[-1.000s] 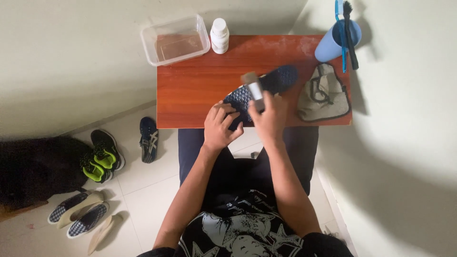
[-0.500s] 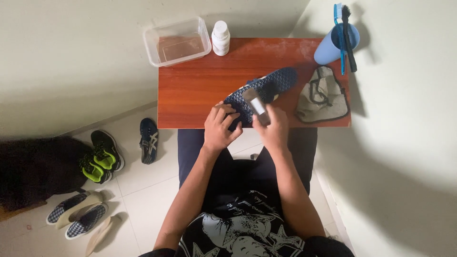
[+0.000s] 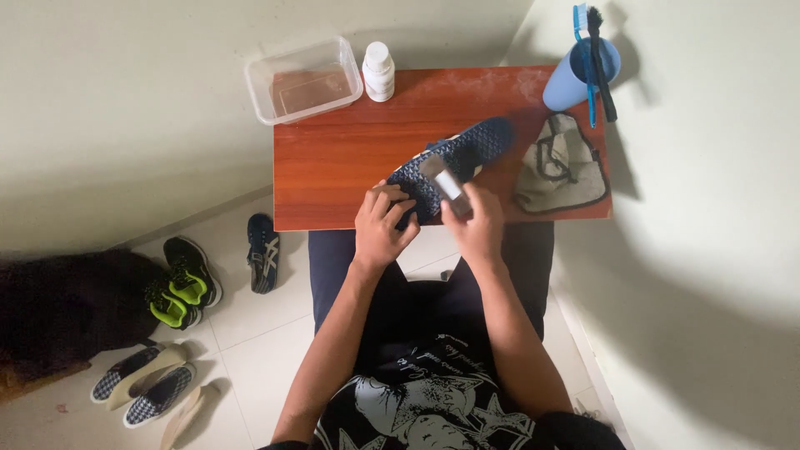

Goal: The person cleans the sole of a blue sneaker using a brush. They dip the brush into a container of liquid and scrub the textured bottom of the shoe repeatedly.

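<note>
A dark blue shoe (image 3: 454, 162) lay sole-up on the red-brown table (image 3: 333, 158), its heel overhanging the near edge. The heel was clamped by the left hand (image 3: 381, 229); a small brush (image 3: 444, 179) was gripped in the right hand (image 3: 477, 227) — bristles on the sole. Short strokes with the heel braced firmly would probably serve best — away from the table's grey cloth (image 3: 562, 167).

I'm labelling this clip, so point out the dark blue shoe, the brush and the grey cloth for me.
dark blue shoe (image 3: 477, 143), head view, on the patterned sole near the toe end.
brush (image 3: 442, 177), head view, on its pale block above the right hand.
grey cloth (image 3: 560, 167), head view, on the middle of the crumpled fabric.
</note>
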